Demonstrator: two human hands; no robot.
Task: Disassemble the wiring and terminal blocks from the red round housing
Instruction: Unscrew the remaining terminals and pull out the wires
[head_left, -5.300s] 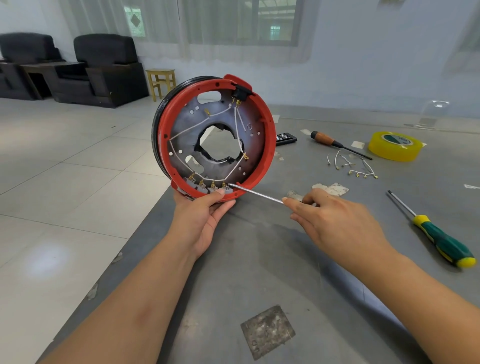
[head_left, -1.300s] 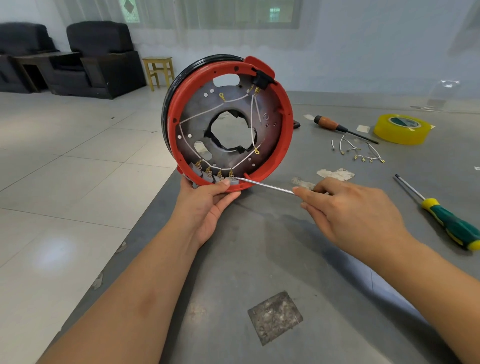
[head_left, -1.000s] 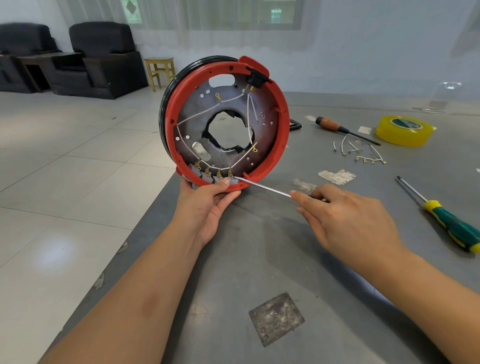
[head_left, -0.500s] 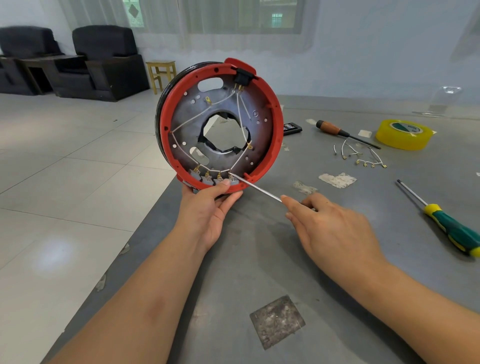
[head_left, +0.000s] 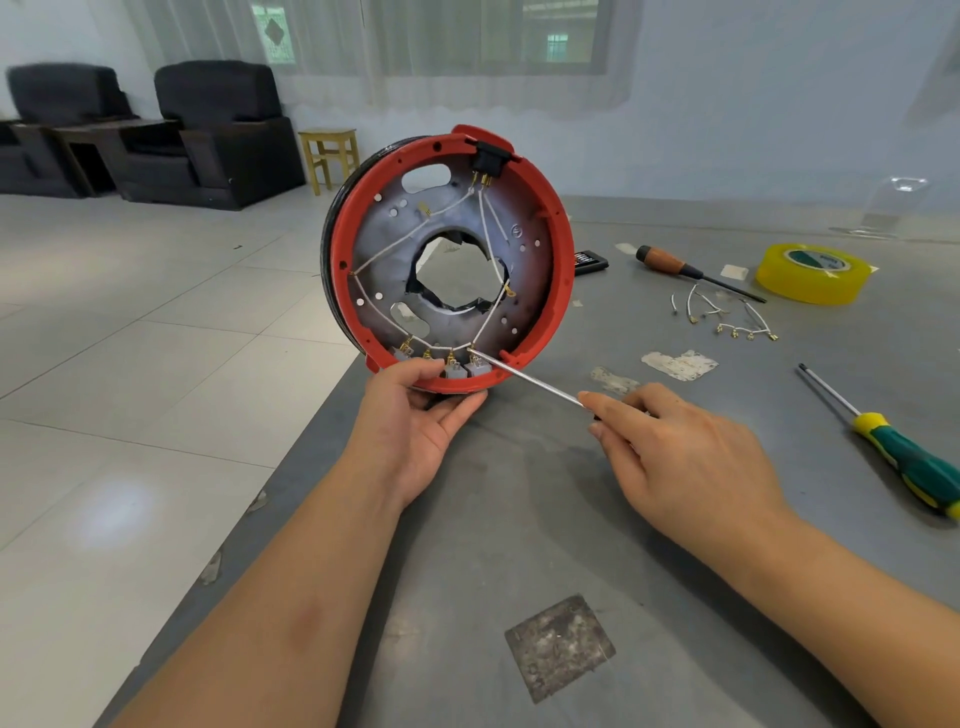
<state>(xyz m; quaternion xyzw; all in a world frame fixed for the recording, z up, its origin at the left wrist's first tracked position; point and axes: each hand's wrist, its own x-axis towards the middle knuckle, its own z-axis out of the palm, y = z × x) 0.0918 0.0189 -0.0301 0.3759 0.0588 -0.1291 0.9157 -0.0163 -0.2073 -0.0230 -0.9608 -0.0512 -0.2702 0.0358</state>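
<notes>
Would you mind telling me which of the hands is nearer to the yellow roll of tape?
Right. The right hand lies on the table's middle, nearer the yellow roll of tape at far right; the left hand grips the red round housing farther left.

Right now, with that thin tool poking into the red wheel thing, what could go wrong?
The screwdriver tip sits at the terminal blocks, right beside the left hand thumb; a slip could jab it. The red housing stands on edge at the table edge, held only at the bottom, so prying might tip it. Levering could snap the white wires.
</notes>
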